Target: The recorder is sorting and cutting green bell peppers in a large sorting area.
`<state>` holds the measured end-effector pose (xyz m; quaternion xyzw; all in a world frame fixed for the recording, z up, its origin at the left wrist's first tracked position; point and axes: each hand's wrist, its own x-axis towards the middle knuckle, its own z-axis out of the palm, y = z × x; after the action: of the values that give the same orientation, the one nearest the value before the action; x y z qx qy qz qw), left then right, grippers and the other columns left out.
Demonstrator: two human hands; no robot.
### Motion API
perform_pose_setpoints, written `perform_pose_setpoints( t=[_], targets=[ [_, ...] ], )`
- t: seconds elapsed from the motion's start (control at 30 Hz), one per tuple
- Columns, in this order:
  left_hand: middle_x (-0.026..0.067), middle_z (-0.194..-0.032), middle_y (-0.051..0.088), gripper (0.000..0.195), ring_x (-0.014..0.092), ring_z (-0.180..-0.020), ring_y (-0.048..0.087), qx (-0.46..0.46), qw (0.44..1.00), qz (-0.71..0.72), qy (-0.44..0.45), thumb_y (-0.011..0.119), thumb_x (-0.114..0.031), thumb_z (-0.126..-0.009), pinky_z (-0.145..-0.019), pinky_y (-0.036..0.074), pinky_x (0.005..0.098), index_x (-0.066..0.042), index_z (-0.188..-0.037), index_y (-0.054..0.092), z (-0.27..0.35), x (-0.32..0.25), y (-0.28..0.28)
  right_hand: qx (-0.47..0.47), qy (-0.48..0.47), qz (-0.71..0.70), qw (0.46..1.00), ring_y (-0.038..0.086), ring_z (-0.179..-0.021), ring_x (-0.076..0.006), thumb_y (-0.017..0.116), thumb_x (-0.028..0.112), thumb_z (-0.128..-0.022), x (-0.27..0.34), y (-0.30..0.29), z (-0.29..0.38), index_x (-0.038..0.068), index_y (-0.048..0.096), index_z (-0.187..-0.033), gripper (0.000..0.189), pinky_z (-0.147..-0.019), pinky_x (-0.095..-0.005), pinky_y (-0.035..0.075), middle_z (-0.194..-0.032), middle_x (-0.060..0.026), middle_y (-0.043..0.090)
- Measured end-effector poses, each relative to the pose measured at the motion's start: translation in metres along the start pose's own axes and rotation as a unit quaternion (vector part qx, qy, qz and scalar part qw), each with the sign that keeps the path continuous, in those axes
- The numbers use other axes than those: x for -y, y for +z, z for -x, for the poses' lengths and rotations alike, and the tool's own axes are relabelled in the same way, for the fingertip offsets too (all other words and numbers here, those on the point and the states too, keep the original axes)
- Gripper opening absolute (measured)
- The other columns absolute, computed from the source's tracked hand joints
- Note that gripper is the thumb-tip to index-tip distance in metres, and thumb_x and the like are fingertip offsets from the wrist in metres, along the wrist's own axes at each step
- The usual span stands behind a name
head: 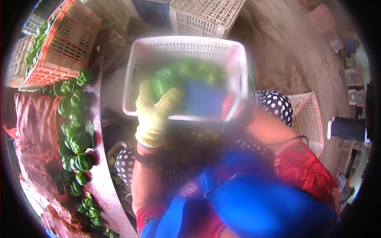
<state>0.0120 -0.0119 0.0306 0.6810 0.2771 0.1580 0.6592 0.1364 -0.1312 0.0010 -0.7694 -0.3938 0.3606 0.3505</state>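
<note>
A whitish plastic crate [184, 40] lies before me, with green bell peppers [205, 70] inside, blurred by haze on the lens. My left hand [154, 110], in a pale yellow knitted glove, reaches over the crate's near edge with thumb and fingers around a green pepper [162, 83]. At the crate's near right corner is my right hand [233, 104]; it is badly blurred, and its fingers and hold cannot be made out. A blue patch [205, 95] shows in the crate beside it, too blurred to name.
Green bell peppers [80, 142] line a table [101, 178] at left, beside a red mesh sack [35, 119]. An orange crate [71, 38] of peppers stands behind them. Whitish crates [205, 15] stand beyond, another crate [309, 119] at right. A person's dark-clothed leg [348, 128] shows far right.
</note>
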Motion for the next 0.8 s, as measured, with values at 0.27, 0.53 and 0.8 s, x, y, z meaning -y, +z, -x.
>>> perform_pose_setpoints(
  t=[0.27,0.53,0.8],
  targets=[
    [0.0091,-0.087,0.069,0.054,0.013,-0.061,0.064,-0.038,0.999,-0.023,-0.023,0.086,-0.026,-0.083,-0.052,0.053,0.0270,0.002,-0.121,0.058,-0.003,0.005,0.012,-0.010,-0.248,-0.126,0.960,0.063,-0.119,-0.0267,0.069,0.023,-0.093,-0.031,0.024,-0.019,0.012,0.055,-0.134,0.044,-0.103,-0.0389,0.048,-0.124,-0.0106,0.065],
    [0.0071,-0.087,0.068,0.058,0.011,-0.062,0.063,-0.012,0.996,-0.090,0.015,0.089,-0.033,-0.079,-0.050,0.050,0.0246,0.002,-0.116,0.061,-0.009,0.011,0.001,-0.127,-0.279,0.065,0.950,0.063,-0.118,-0.0313,0.067,0.028,-0.096,-0.039,0.031,-0.018,0.014,0.049,-0.142,0.052,-0.101,-0.0419,0.050,-0.128,-0.0137,0.060],
    [0.0054,-0.087,0.067,0.047,0.013,-0.067,0.061,0.024,0.998,0.051,-0.010,0.083,-0.033,-0.084,-0.059,0.053,0.0291,0.000,-0.113,0.065,-0.006,0.021,0.008,-0.074,-0.239,-0.130,0.959,0.064,-0.118,-0.0300,0.064,0.028,-0.098,-0.044,0.035,-0.013,0.011,0.046,-0.144,0.052,-0.101,-0.0413,0.051,-0.127,-0.0132,0.062]
  ],
)
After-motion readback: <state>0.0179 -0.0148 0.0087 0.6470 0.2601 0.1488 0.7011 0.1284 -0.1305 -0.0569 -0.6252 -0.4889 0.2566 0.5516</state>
